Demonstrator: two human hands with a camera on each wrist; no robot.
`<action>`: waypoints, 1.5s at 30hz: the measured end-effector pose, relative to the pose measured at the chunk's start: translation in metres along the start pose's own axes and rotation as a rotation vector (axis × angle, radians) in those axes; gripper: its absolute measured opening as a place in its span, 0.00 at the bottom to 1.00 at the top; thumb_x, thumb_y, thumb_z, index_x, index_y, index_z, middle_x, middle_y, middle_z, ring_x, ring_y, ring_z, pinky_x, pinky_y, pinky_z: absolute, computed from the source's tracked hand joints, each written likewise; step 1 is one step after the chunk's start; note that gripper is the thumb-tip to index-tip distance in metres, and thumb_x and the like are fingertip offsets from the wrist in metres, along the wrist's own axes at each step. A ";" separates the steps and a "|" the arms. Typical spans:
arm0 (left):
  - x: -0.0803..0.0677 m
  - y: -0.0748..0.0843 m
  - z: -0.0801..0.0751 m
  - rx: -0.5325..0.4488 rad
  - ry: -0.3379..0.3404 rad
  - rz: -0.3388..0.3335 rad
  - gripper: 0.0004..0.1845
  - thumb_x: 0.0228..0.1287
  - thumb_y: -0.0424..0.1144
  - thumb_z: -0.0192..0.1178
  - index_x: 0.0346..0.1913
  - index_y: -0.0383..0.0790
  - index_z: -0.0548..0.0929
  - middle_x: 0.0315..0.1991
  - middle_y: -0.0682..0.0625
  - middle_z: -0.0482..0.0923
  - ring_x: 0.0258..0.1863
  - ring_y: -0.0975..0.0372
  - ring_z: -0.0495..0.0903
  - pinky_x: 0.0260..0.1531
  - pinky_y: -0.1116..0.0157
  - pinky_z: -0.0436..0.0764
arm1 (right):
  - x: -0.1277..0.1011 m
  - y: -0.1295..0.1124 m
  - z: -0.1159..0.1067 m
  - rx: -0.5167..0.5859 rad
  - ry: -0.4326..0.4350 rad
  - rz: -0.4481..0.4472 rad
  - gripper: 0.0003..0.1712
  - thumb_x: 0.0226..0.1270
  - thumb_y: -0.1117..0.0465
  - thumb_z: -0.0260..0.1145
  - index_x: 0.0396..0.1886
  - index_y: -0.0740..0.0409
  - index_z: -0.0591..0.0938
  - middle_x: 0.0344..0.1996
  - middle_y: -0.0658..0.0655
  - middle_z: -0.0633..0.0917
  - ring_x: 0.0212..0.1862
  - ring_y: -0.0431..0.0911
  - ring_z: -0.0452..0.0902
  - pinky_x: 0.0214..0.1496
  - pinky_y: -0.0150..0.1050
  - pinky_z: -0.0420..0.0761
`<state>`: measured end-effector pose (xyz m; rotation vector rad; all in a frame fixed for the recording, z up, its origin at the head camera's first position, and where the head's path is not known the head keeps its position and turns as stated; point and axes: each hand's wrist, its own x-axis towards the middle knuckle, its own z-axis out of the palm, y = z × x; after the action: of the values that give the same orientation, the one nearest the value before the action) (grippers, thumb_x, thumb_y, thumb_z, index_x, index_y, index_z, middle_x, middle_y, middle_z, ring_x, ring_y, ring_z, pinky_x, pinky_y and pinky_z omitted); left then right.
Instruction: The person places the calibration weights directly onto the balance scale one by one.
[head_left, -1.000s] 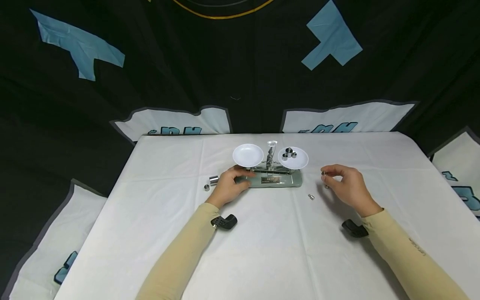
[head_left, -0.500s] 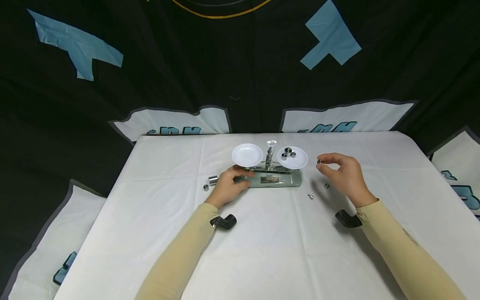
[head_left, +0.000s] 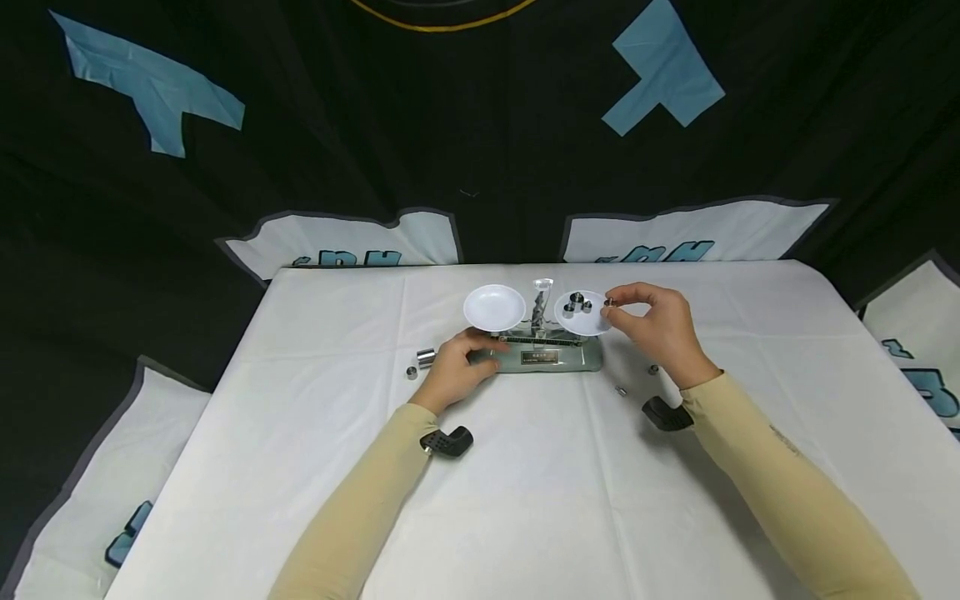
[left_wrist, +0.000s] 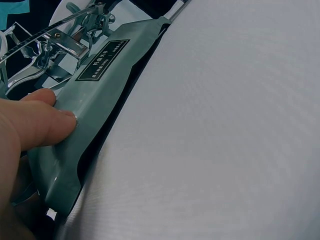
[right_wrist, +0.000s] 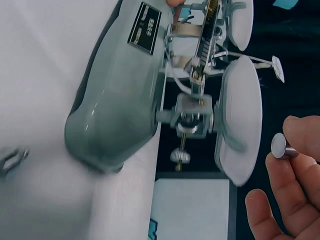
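A grey-green balance scale [head_left: 551,357] stands mid-table with two white pans. The left pan [head_left: 494,307] is bare; the right pan [head_left: 583,321] carries three small metal weights [head_left: 577,305]. My left hand [head_left: 459,369] grips the scale's left end, with the thumb on the base [left_wrist: 95,100]. My right hand [head_left: 654,327] pinches a small metal weight [head_left: 609,303] between thumb and fingertips just above the right pan's edge. In the right wrist view the weight [right_wrist: 279,146] hovers beside the right pan [right_wrist: 241,120].
Two metal weights [head_left: 427,358] [head_left: 412,372] lie on the white cloth left of the scale. Two smaller ones [head_left: 621,390] [head_left: 653,369] lie to its right. Black wrist mounts [head_left: 447,442] [head_left: 664,414] sit under both forearms. Dark backdrop beyond the table's far edge.
My right hand rose from the cloth and moved left with the small weight, from right of the scale to the right pan's edge. The left hand stayed on the base.
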<state>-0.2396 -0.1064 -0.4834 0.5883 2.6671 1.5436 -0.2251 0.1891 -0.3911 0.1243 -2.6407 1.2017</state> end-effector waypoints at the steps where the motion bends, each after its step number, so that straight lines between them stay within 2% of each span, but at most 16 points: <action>1: 0.000 0.000 0.000 0.002 0.001 0.000 0.14 0.58 0.31 0.67 0.48 0.42 0.90 0.61 0.45 0.82 0.66 0.52 0.77 0.71 0.52 0.73 | 0.001 -0.002 0.003 0.004 -0.003 0.001 0.14 0.64 0.64 0.70 0.48 0.65 0.87 0.47 0.67 0.89 0.57 0.57 0.79 0.45 0.40 0.74; 4: 0.000 -0.001 0.000 0.012 0.004 0.007 0.15 0.58 0.31 0.66 0.48 0.42 0.90 0.61 0.45 0.82 0.66 0.52 0.77 0.71 0.52 0.73 | 0.004 -0.007 0.010 0.012 -0.013 0.005 0.14 0.64 0.63 0.71 0.48 0.66 0.87 0.46 0.67 0.89 0.56 0.57 0.78 0.48 0.44 0.75; 6: 0.000 -0.001 0.001 0.018 0.004 0.011 0.15 0.58 0.31 0.66 0.48 0.42 0.90 0.62 0.45 0.82 0.66 0.52 0.77 0.71 0.52 0.73 | 0.005 -0.008 0.015 0.010 -0.006 -0.013 0.14 0.63 0.64 0.71 0.47 0.67 0.87 0.43 0.68 0.89 0.55 0.59 0.80 0.61 0.50 0.76; 9: 0.000 0.000 0.001 0.020 0.001 0.012 0.15 0.57 0.31 0.66 0.48 0.42 0.90 0.62 0.45 0.81 0.66 0.52 0.77 0.71 0.52 0.73 | 0.006 -0.009 0.020 0.004 0.018 -0.058 0.13 0.61 0.66 0.72 0.44 0.69 0.87 0.39 0.69 0.89 0.54 0.63 0.82 0.79 0.61 0.60; 11: 0.000 0.000 0.000 0.020 0.001 0.012 0.15 0.57 0.31 0.66 0.48 0.42 0.90 0.62 0.45 0.81 0.66 0.52 0.77 0.71 0.52 0.73 | 0.006 -0.010 0.023 -0.006 0.034 -0.090 0.12 0.60 0.67 0.73 0.42 0.70 0.87 0.38 0.70 0.90 0.54 0.64 0.84 0.83 0.66 0.44; 16: 0.000 0.001 -0.001 0.027 0.003 0.015 0.15 0.57 0.31 0.66 0.48 0.42 0.91 0.61 0.45 0.82 0.66 0.52 0.77 0.70 0.52 0.74 | 0.006 -0.012 0.029 -0.032 0.031 -0.101 0.10 0.58 0.67 0.75 0.38 0.69 0.88 0.37 0.69 0.90 0.54 0.64 0.84 0.82 0.69 0.37; 25: 0.000 0.003 -0.001 0.026 0.000 0.013 0.15 0.57 0.31 0.67 0.48 0.41 0.90 0.61 0.44 0.82 0.66 0.52 0.78 0.71 0.52 0.73 | 0.006 -0.011 0.033 -0.042 0.002 -0.082 0.09 0.57 0.66 0.75 0.37 0.67 0.88 0.35 0.67 0.91 0.51 0.62 0.85 0.81 0.70 0.32; 45: 0.001 0.000 0.000 0.010 0.006 0.004 0.15 0.57 0.31 0.67 0.48 0.43 0.91 0.62 0.46 0.82 0.66 0.53 0.77 0.71 0.53 0.73 | 0.010 -0.011 0.034 -0.025 -0.029 -0.042 0.10 0.56 0.64 0.77 0.36 0.66 0.89 0.34 0.67 0.91 0.53 0.61 0.84 0.81 0.70 0.33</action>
<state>-0.2407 -0.1060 -0.4837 0.5909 2.6814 1.5365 -0.2394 0.1565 -0.4025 0.1931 -2.6632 1.1613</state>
